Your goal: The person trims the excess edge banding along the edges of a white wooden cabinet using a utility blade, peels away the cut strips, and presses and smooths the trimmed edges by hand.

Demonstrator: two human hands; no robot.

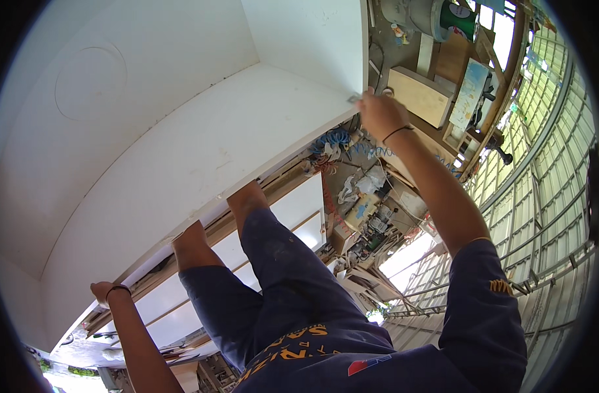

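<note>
A large white cabinet [201, 137], box-like and hollow, fills the upper left, with its long front edge running diagonally before me. At the near left end of that edge my left hand [103, 293] is closed on the board's rim. My right hand [382, 112] is closed at the right corner, where a side panel [306, 46] meets the long board. A small greyish piece [354, 99] shows at its fingertips; it is blurred, so its kind stays unclear.
White panels [293, 203] lie below, beside my legs. To the right are a pale wooden box [419, 97], coiled blue hose [332, 139], a yellowish tank-like machine [363, 211], a green container [458, 21] and scattered scraps. A barred wall [535, 177] bounds the far right.
</note>
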